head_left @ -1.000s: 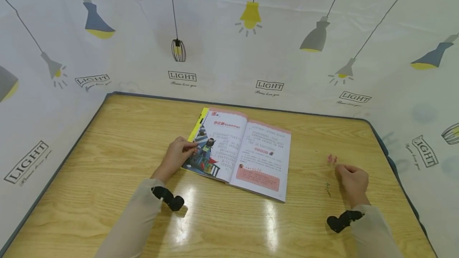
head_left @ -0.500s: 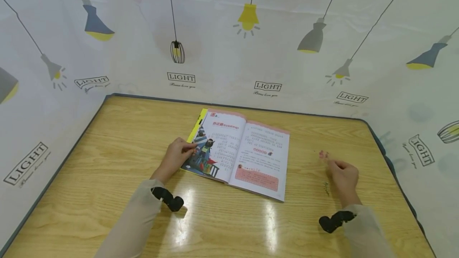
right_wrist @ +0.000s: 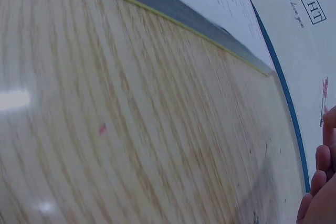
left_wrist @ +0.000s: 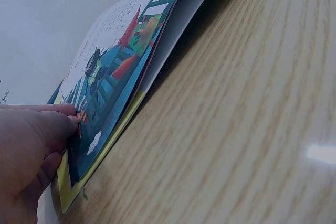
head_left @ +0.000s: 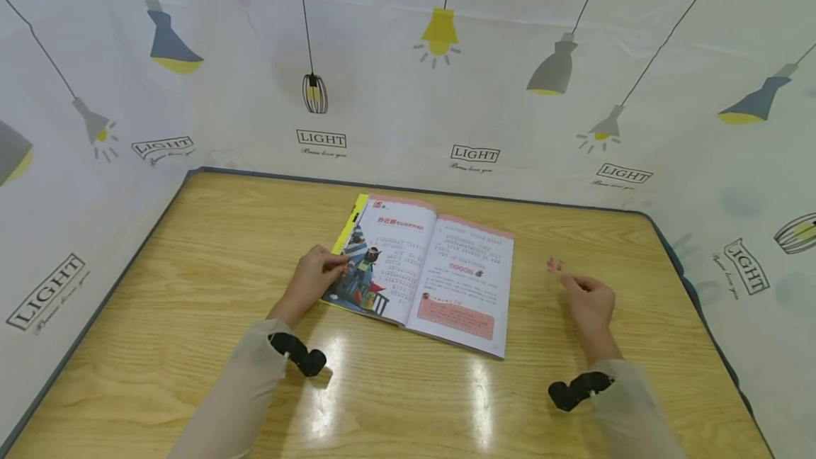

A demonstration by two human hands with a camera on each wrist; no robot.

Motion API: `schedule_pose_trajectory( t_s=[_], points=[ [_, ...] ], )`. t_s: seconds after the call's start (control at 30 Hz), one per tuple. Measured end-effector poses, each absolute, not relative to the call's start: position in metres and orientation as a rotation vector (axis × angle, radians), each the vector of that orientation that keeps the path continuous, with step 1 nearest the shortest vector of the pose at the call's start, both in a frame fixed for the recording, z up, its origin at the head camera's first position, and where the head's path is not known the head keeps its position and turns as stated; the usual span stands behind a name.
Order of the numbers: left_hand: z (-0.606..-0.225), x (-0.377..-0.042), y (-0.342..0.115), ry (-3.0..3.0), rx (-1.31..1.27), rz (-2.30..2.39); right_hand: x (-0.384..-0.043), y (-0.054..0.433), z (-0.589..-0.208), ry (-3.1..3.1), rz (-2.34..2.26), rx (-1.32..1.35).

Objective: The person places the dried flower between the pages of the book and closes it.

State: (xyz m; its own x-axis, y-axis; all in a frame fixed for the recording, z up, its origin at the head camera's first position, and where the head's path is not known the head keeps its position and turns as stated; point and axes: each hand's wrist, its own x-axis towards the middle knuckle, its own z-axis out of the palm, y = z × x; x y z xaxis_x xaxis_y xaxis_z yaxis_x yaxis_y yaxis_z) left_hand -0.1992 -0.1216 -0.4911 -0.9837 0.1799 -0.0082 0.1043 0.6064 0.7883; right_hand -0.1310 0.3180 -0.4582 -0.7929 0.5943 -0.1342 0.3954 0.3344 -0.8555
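Observation:
An open book (head_left: 465,253) with printed text and a cartoon picture lies on the wooden table. My left hand (head_left: 311,276) pinches the left edge of its pages and yellow-edged cover; in the left wrist view, fingertips (left_wrist: 71,121) lie on the picture and another finger tucks under the cover. To the right of the book, my right hand (head_left: 589,303) holds a small sprig of pink flowers (head_left: 554,265) by its thin stem, between thumb and finger, above the table. The right wrist view shows the pink blooms (right_wrist: 325,88) beyond the curled fingers.
The wooden table (head_left: 191,268) has a dark edging, with a white lamp-patterned cloth (head_left: 382,34) standing around it. A tiny pink petal (right_wrist: 102,128) lies on the tabletop near the book. A dark green bit (right_wrist: 255,217) shows at the bottom of the right wrist view.
My right hand has moved left toward the book with the pink flower sprig. The green sprig on the table is now hidden in the head view. My left hand keeps its place.

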Motion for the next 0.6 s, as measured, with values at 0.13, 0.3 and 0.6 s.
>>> schedule_pose_trajectory(
  t_s=[0.13,0.3,0.6],
  points=[
    [-0.491,-0.199,-0.121,2.748,0.265,1.334,-0.134,0.308,-0.457,-2.369,1.486,-0.898],
    [-0.491,-0.198,-0.121,2.755,0.271,1.329,-0.139,0.293,-0.458,-2.321,1.509,-0.874],
    [-0.491,-0.198,-0.121,2.746,0.257,1.336,-0.145,0.270,-0.465,-2.297,1.470,-0.830]
  ],
)
